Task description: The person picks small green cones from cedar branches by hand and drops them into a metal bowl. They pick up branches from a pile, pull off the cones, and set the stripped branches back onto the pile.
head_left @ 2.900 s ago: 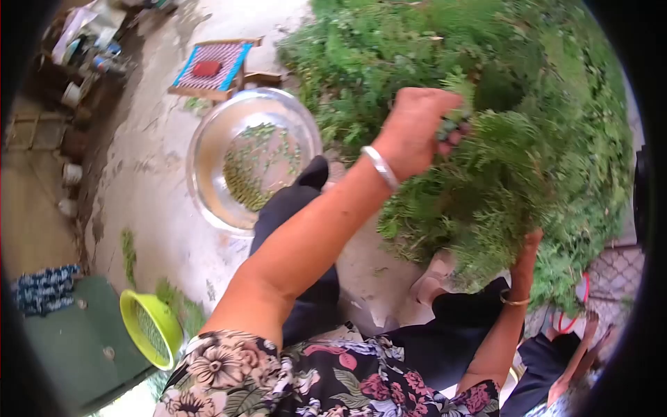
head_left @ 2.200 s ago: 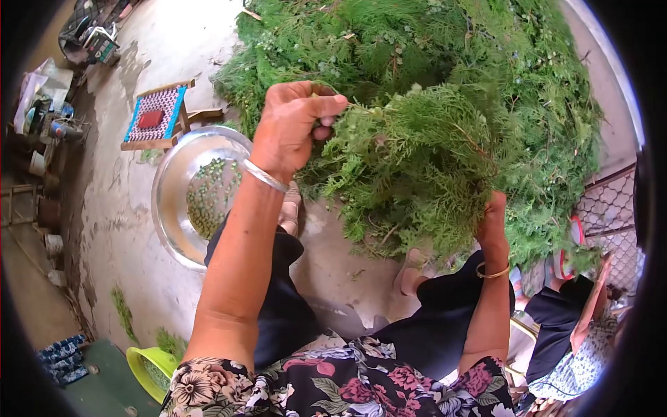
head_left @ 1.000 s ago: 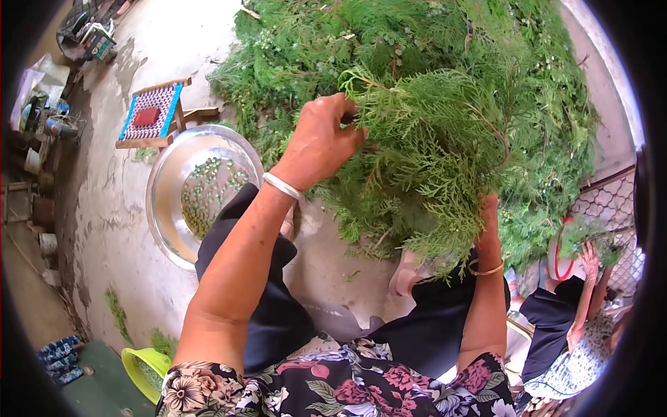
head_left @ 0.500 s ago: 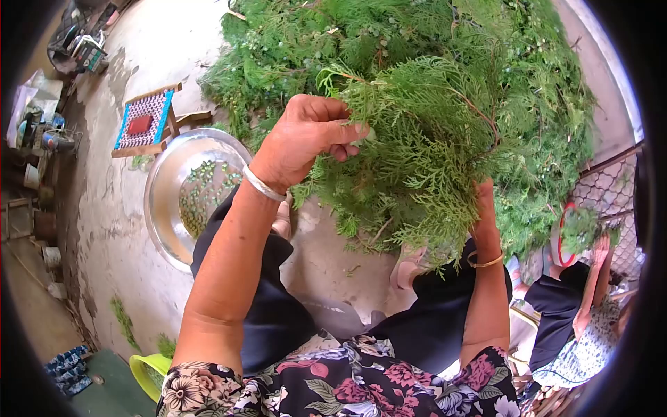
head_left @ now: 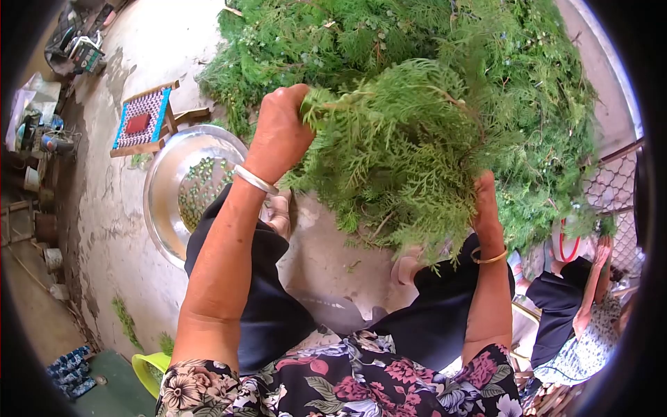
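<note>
Green branch (head_left: 410, 146): left hand (head_left: 281, 135) fingers pinching top, right hand (head_left: 485, 205) fingers clasping base.

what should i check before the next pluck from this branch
1. Right hand grips the branch from below: ok.
2. Left hand closed on a sprig at the branch's top: ok.
3. What the left hand pinches: cannot tell, foliage hides it.
4. Metal basin open by the left leg, green pickings inside: ok.
5. Basin directly under the left hand: not ok, it sits off to the left.
6. Other person clear of the branch: ok.
</note>
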Available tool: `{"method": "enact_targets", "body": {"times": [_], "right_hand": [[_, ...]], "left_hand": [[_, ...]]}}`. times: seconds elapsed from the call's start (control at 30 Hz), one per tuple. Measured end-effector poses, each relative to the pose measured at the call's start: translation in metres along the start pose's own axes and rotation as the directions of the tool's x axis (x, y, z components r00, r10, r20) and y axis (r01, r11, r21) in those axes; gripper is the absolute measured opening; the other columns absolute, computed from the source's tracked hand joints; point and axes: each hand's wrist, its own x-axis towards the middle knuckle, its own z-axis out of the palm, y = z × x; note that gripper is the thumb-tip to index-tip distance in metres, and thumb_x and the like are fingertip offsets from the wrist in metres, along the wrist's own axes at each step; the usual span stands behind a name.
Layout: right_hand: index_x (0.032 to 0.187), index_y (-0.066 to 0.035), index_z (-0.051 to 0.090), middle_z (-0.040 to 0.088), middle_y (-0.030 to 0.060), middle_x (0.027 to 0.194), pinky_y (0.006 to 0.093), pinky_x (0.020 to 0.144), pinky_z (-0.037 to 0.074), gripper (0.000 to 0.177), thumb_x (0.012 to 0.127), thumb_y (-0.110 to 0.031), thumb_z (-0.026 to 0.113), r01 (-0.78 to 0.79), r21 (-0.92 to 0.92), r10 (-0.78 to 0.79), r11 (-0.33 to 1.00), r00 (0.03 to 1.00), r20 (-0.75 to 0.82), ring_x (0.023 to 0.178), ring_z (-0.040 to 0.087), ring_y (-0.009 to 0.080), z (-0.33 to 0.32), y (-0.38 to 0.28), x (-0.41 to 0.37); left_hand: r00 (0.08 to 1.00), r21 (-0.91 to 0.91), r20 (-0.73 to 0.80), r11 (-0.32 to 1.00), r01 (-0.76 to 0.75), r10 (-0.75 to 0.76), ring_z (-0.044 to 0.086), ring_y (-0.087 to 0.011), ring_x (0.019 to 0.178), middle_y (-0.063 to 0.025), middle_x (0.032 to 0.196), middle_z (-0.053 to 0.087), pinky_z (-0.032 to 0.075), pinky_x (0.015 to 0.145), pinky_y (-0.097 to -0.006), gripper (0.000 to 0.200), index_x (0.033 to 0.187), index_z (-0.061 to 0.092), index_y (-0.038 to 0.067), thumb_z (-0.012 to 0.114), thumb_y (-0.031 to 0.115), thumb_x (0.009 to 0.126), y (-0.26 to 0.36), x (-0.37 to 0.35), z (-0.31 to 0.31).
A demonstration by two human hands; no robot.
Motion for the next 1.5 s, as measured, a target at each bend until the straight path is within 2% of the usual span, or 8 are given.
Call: {"method": "enact_targets", "body": {"times": [0.2,0.3,0.43,0.67,0.87,1.03,1.23,1.5], "right_hand": [[0.091,-0.006,0.060,0.058,-0.0017,0.080,0.0299,0.065,0.047,0.014,0.081,-0.003,0.052,0.514,-0.540,-0.267,0.667,0.841,0.470,0.070,0.054,0.0124,-0.054,0.029,0.027],[0.120,-0.006,0.053,0.057,0.0018,0.111,0.0362,0.080,0.048,0.036,0.084,-0.010,0.055,-0.126,0.138,0.091,0.982,0.968,0.232,0.098,0.056,0.0158,-0.079,0.036,0.018],[0.144,-0.010,0.025,0.036,0.0053,0.141,0.0373,0.096,0.041,0.062,0.097,-0.050,0.034,0.050,-0.062,-0.038,0.997,0.982,0.183,0.123,0.041,0.0188,-0.106,0.041,0.024],[0.144,-0.009,0.022,0.035,0.0108,0.142,0.0393,0.102,0.037,0.061,0.099,-0.049,0.029,0.289,-0.073,-0.262,0.955,0.931,0.253,0.124,0.042,0.0234,-0.108,0.040,0.033],[0.145,-0.007,0.020,0.032,0.0104,0.145,0.0400,0.103,0.036,0.061,0.099,-0.047,0.026,0.156,-0.023,-0.148,0.988,0.967,0.207,0.127,0.040,0.0249,-0.087,0.043,0.024],[0.115,-0.012,0.055,0.055,0.0024,0.111,0.0298,0.084,0.048,0.030,0.092,-0.028,0.044,0.020,-0.274,0.054,0.961,0.964,0.259,0.097,0.057,0.0146,-0.058,0.027,0.024],[0.090,-0.007,0.059,0.052,-0.0015,0.081,0.0263,0.066,0.049,0.011,0.086,-0.013,0.050,0.356,-0.335,-0.361,0.873,0.931,0.049,0.074,0.053,0.0109,-0.072,0.079,0.046],[0.085,-0.007,0.061,0.051,-0.0013,0.084,0.0265,0.070,0.047,0.011,0.085,-0.009,0.050,0.101,-0.182,-0.066,0.978,0.980,0.185,0.080,0.051,0.0104,-0.041,0.032,0.012]], "left_hand": [[0.928,0.464,-0.156,0.854,-0.234,0.339,0.058,-0.0388,0.087,-0.0203,0.089,0.061,0.047,0.073,-0.0405,0.032,0.094,0.060,0.000,0.063,-0.008,0.063,-0.011,0.000,-0.004],[0.886,0.572,-0.382,0.820,0.005,0.261,0.062,-0.0354,0.071,-0.0194,0.076,0.064,0.049,0.065,-0.0395,0.011,0.085,0.064,0.002,0.057,0.001,0.075,-0.040,0.017,-0.037],[0.800,0.771,-0.435,0.629,0.095,0.413,0.058,-0.0394,0.066,-0.0223,0.067,0.059,0.047,0.065,-0.0449,0.009,0.070,0.059,-0.003,0.058,0.004,0.065,-0.078,-0.001,-0.097],[0.832,0.816,-0.369,0.573,0.076,0.415,0.059,-0.0377,0.070,-0.0237,0.078,0.060,0.048,0.066,-0.0445,0.026,0.088,0.061,-0.006,0.066,0.011,0.068,-0.072,-0.035,-0.092],[0.985,-0.255,-0.153,0.966,0.032,-0.074,0.056,-0.0088,0.057,-0.0066,0.074,0.066,0.045,0.049,-0.0226,0.021,0.093,0.065,-0.006,0.064,0.012,0.082,0.012,-0.023,-0.045],[0.983,0.137,0.134,0.985,0.104,-0.123,0.059,-0.0413,0.060,-0.0267,0.068,0.060,0.049,0.061,-0.0457,0.041,0.078,0.065,-0.006,0.069,0.034,0.077,0.027,-0.012,-0.004],[0.997,0.290,-0.073,0.957,0.008,0.013,0.059,-0.0432,0.074,-0.0273,0.072,0.059,0.048,0.065,-0.0487,0.044,0.065,0.056,-0.005,0.072,0.036,0.072,-0.007,-0.017,0.037],[0.956,0.205,-0.239,0.971,-0.121,0.170,0.058,-0.0424,0.070,-0.0237,0.066,0.056,0.047,0.064,-0.0460,0.024,0.068,0.056,-0.005,0.069,0.015,0.069,-0.006,-0.019,0.035]]}}
